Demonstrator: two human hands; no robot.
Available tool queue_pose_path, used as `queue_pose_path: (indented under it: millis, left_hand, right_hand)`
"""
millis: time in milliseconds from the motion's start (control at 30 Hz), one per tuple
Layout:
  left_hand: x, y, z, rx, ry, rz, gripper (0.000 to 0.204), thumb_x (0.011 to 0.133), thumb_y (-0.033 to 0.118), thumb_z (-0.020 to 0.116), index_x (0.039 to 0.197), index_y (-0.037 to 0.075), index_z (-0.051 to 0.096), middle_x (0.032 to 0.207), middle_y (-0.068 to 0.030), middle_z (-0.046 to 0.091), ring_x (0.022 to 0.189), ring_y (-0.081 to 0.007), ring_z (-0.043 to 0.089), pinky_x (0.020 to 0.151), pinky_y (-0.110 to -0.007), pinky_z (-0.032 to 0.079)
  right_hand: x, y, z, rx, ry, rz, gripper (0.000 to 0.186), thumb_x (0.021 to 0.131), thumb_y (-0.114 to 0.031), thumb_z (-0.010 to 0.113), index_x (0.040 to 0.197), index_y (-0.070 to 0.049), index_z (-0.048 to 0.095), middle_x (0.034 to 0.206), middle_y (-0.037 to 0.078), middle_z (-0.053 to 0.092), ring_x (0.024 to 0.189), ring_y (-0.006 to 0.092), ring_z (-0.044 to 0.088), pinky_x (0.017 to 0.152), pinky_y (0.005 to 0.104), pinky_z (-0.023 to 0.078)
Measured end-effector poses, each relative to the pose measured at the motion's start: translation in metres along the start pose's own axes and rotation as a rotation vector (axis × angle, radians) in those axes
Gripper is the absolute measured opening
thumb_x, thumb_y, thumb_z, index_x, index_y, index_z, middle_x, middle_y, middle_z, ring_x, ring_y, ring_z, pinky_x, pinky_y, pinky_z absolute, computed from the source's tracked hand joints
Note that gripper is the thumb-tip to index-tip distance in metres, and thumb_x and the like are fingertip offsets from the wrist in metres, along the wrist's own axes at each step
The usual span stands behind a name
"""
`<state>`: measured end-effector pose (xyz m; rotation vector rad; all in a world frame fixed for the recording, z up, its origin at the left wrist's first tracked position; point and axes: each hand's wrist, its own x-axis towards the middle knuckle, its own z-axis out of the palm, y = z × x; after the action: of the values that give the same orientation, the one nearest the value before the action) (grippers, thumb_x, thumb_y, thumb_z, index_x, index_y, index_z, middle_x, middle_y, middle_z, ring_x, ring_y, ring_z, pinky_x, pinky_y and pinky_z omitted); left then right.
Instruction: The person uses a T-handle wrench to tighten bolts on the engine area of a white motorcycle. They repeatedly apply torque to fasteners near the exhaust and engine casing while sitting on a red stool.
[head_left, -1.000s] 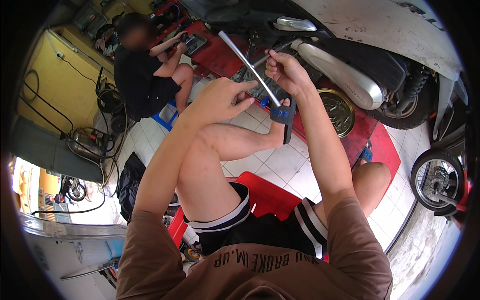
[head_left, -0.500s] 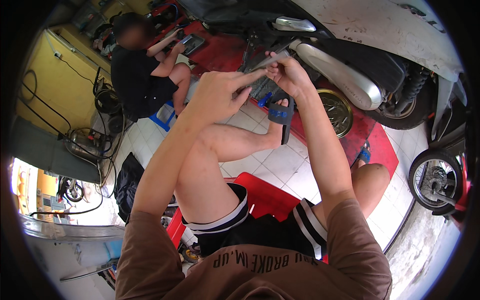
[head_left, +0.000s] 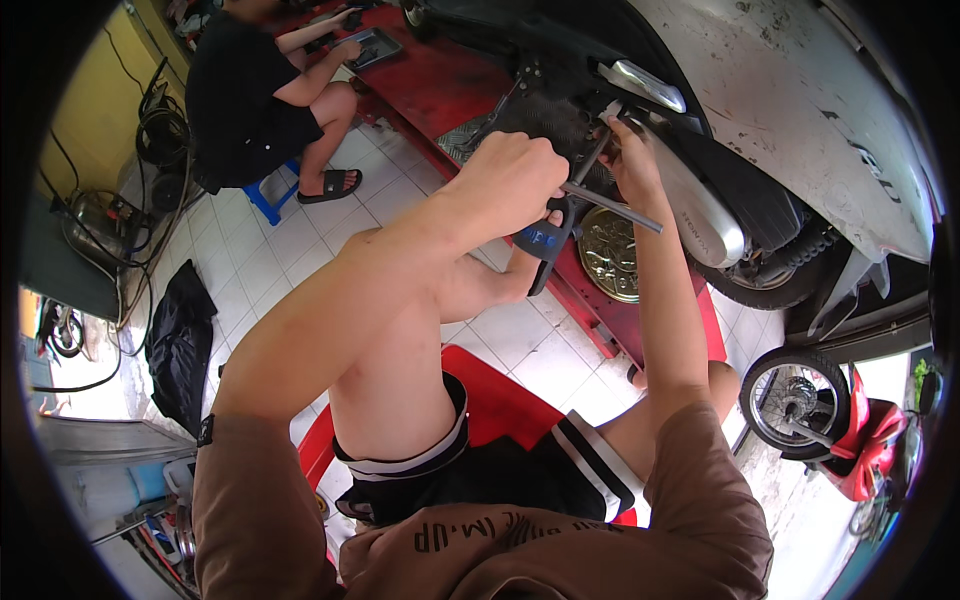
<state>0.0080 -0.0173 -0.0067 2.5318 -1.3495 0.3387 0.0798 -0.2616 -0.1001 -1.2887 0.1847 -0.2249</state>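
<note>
My left hand (head_left: pixel 520 172) is closed round one side of the crossbar of a grey metal T-handle wrench (head_left: pixel 622 210). The bar's other side sticks out toward my right wrist. From the bar, the shaft runs up to the motorbike's engine side, where my right hand (head_left: pixel 632 160) has its fingers curled at the shaft's far end. Whatever the tip meets is hidden by those fingers. Just right of them lies the silver engine cover (head_left: pixel 695 195) of the motorbike, with a chrome footrest (head_left: pixel 650 85) above.
A round metal tray (head_left: pixel 610 255) of small parts sits on the red lift platform (head_left: pixel 590 300), below my right hand. At the upper left a seated person (head_left: pixel 240 100) handles a grey tray (head_left: pixel 375 48). A motorbike wheel (head_left: pixel 795 405) stands at right; a black cloth (head_left: pixel 180 345) lies left.
My left hand, earlier with a finger stretched toward my right hand, has closed on the wrench's crossbar. My right hand has moved to the engine side with the shaft. The view has shifted.
</note>
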Motion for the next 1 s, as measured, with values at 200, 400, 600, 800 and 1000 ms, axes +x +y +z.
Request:
queue_pose_path:
  millis: [200, 400, 600, 800, 1000]
  left_hand:
    - [-0.004, -0.003, 0.001, 0.004, 0.019, 0.008, 0.006, 0.068, 0.008, 0.067, 0.068, 0.002, 0.069, 0.065, -0.0156, 0.064, 0.066, -0.0312, 0.065, 0.058, -0.040, 0.050]
    - [-0.008, -0.010, 0.004, 0.128, 0.141, 0.042, 0.008, 0.067, 0.013, 0.071, 0.063, 0.005, 0.068, 0.062, -0.0119, 0.063, 0.065, -0.0278, 0.065, 0.056, -0.037, 0.049]
    - [-0.023, 0.001, -0.016, 0.065, -0.082, 0.102, 0.010, 0.063, 0.011, 0.071, 0.072, 0.009, 0.071, 0.075, -0.0087, 0.068, 0.076, -0.0238, 0.067, 0.066, -0.035, 0.052]
    - [-0.046, 0.016, -0.014, -0.002, -0.099, 0.319, 0.006, 0.053, 0.005, 0.067, 0.060, 0.005, 0.066, 0.057, -0.0100, 0.061, 0.064, -0.0250, 0.065, 0.055, -0.036, 0.050]
    - [-0.039, 0.019, 0.031, 0.051, 0.029, 0.397, 0.007, 0.059, 0.009, 0.071, 0.065, 0.010, 0.069, 0.063, -0.0072, 0.065, 0.066, -0.0235, 0.066, 0.056, -0.034, 0.051]
  right_hand:
    - [0.065, -0.004, 0.005, -0.384, 0.260, 0.063, 0.021, 0.084, -0.012, 0.059, 0.101, -0.004, 0.050, 0.072, 0.007, 0.065, 0.057, 0.0146, 0.062, 0.047, 0.0259, 0.042]
    - [0.100, 0.016, -0.004, -0.360, 0.449, 0.034, 0.018, 0.081, -0.008, 0.060, 0.094, 0.000, 0.053, 0.069, 0.009, 0.064, 0.053, 0.0150, 0.061, 0.040, 0.0277, 0.039]
    - [0.055, 0.010, 0.022, -0.337, 0.378, -0.012, 0.013, 0.083, -0.004, 0.057, 0.093, 0.001, 0.050, 0.067, 0.010, 0.061, 0.049, 0.0142, 0.056, 0.040, 0.0266, 0.039]
    - [-0.033, 0.056, -0.001, -0.220, 0.357, 0.104, 0.005, 0.085, -0.001, 0.049, 0.089, -0.001, 0.046, 0.065, 0.009, 0.053, 0.048, 0.0133, 0.049, 0.040, 0.0284, 0.038]
    - [-0.113, 0.096, 0.015, 0.072, 0.361, 0.396, 0.005, 0.085, -0.003, 0.049, 0.090, -0.001, 0.047, 0.067, 0.009, 0.053, 0.051, 0.0130, 0.048, 0.042, 0.0284, 0.040]
